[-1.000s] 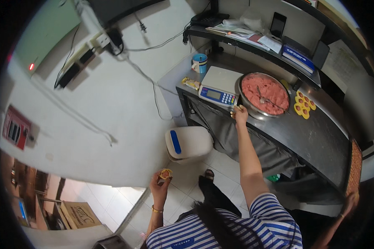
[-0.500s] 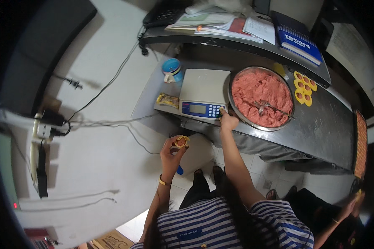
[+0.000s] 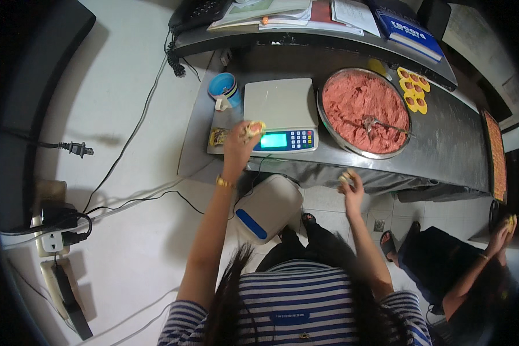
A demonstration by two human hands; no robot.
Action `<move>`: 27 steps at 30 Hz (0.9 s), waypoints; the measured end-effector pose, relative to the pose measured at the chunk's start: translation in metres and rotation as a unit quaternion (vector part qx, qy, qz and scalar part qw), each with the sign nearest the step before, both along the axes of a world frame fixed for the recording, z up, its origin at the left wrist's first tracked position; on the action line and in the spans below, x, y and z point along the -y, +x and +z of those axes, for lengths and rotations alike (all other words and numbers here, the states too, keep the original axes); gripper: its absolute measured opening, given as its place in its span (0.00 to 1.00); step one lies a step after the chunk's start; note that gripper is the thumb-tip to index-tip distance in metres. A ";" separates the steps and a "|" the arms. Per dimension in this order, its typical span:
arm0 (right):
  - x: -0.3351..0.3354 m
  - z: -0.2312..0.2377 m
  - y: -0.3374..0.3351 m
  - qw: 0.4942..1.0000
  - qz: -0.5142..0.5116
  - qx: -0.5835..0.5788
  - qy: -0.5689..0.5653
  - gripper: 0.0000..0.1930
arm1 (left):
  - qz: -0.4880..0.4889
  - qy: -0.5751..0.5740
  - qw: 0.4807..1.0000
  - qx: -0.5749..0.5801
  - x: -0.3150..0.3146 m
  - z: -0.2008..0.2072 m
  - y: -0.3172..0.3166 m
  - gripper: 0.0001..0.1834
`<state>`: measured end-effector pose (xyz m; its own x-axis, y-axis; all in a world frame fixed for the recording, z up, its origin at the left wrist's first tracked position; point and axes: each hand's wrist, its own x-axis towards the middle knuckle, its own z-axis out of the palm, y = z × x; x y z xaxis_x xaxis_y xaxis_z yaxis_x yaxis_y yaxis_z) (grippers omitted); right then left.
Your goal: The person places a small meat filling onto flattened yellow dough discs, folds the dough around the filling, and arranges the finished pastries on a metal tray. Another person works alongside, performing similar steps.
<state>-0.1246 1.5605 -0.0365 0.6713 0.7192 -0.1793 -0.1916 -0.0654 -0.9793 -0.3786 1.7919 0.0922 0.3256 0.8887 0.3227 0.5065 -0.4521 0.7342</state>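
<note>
My left hand (image 3: 236,144) is raised over the front left corner of a digital scale (image 3: 281,101), closed round a yellow-wrapped dumpling (image 3: 254,129) with pink filling showing at its top. The dumpling partly covers the scale's lit green display (image 3: 274,140); the weighing plate is bare. My right hand (image 3: 353,190) is in front of the table edge, its fingers closed on something small and pale yellow (image 3: 346,176) that I cannot make out. A large metal bowl (image 3: 330,135) of pink ground meat (image 3: 360,104) stands right of the scale, with a spoon (image 3: 372,124) stuck in the meat.
Several yellow-wrapped dumplings (image 3: 414,89) sit beyond the bowl. A blue mug (image 3: 224,89) and a packet (image 3: 218,137) lie left of the scale. A shelf with papers and a blue book (image 3: 406,32) overhangs the table. Another person's hands (image 3: 504,233) hold something yellow at right.
My left hand has risen with the dumpling to the scale's front corner. My right hand has left the scale's keypad and drawn back right. The scale's display has lit up.
</note>
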 end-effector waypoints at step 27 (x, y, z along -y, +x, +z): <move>0.313 -0.113 -0.023 0.909 -0.272 -0.204 -0.239 0.11 | -0.073 0.050 0.995 -0.048 -0.110 -0.038 0.060 0.21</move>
